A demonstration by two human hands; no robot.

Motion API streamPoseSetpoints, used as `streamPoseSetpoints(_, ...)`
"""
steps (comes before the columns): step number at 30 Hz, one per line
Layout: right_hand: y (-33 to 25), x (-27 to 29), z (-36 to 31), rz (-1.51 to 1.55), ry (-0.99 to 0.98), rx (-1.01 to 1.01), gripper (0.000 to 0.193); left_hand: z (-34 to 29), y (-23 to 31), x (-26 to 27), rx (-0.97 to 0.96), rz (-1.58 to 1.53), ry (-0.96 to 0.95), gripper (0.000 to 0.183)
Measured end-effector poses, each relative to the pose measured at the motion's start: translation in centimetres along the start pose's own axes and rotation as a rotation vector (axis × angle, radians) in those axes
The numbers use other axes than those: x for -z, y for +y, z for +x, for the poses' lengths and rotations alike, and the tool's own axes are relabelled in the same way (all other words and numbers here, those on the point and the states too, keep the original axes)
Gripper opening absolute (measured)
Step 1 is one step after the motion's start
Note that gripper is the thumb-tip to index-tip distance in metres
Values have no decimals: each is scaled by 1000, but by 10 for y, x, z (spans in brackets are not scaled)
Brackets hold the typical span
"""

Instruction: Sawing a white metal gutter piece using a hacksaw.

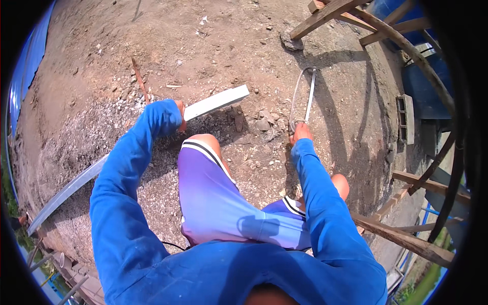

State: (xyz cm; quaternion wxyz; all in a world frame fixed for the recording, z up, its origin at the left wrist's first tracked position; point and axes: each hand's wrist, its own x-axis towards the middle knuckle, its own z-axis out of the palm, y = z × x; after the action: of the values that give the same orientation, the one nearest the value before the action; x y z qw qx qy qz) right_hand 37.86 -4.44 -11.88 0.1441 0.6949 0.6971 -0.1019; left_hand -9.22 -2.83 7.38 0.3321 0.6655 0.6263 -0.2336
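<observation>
A long, light grey metal bar (216, 103), perhaps a channel, runs from the middle of the view under my left arm to the far left. My left hand (180, 116) is closed around it near its right end, partly hidden by the blue sleeve. In my right hand (302, 133) is the handle of a hacksaw (310, 95), its curved frame pointing away from me. The hacksaw is apart from the bar, to its right. My knees are bent between the two hands, over the stony ground.
A rusty thin stake (139, 79) stands beyond my left hand. At right are wooden posts (325, 19), a hollow concrete block (405, 119) and a low wooden beam (401, 238). Blue sheeting (33, 56) edges the far left. Stones (263, 122) lie between bar and saw.
</observation>
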Motion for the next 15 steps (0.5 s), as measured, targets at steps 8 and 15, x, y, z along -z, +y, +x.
streamPoseSetpoints(8, -48, 100, -33, 492, 620, -7, 40, -2, -3, 27, -70, -14, 19, 31)
streamPoseSetpoints(15, -105, 201, -100, 973, 586, -63, 35, 7, -13, 33, -125, -67, -43, 25)
